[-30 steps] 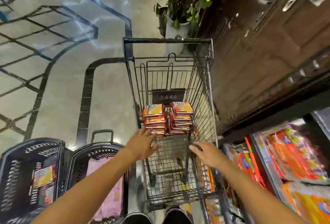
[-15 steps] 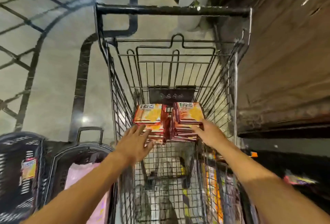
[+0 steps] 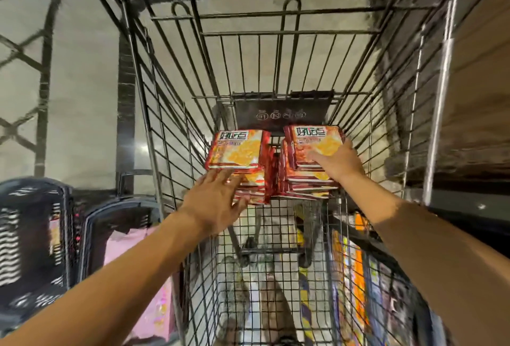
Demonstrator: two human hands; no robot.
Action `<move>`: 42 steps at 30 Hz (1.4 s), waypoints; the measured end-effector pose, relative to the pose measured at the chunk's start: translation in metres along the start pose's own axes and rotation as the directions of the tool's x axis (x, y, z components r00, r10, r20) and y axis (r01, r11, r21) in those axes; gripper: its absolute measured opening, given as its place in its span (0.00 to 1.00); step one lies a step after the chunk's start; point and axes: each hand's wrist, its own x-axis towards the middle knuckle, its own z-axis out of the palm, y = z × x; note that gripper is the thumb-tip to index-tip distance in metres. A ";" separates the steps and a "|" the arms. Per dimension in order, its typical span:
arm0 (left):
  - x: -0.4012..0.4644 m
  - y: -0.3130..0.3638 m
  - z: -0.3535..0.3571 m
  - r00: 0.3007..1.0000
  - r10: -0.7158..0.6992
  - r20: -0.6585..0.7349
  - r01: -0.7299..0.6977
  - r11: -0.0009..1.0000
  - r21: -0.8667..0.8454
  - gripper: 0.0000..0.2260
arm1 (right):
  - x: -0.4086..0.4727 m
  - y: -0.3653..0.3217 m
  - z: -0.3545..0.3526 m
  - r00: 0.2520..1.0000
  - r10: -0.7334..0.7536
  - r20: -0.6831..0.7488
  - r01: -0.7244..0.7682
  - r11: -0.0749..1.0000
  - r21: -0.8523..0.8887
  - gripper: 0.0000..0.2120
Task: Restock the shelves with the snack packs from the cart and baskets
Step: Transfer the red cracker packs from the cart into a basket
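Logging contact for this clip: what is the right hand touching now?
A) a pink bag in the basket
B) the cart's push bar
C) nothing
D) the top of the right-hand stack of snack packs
D: the right hand lies on the top packs of the right-hand stack inside the cart, fingers spread over the uppermost one.

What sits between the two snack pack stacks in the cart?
Nothing. In the head view the left stack and right stack stand side by side on the cart floor, nearly touching; only a narrow gap with wire behind shows.
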 end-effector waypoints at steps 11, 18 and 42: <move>0.029 -0.006 -0.004 0.985 -0.101 -0.140 0.055 0.952 -0.302 0.30 | -0.012 -0.010 -0.013 0.998 0.058 -0.021 -0.050 0.963 0.266 0.54; 0.074 -0.013 -0.012 0.913 -0.404 -0.060 0.260 0.688 -0.677 0.30 | -0.049 0.026 -0.002 0.999 -0.040 -0.027 0.048 0.883 0.467 0.42; 0.091 -0.016 0.014 0.900 -0.411 -0.142 0.063 0.445 -0.893 0.42 | -0.089 0.041 0.007 0.989 -0.148 -0.030 0.140 0.825 0.548 0.42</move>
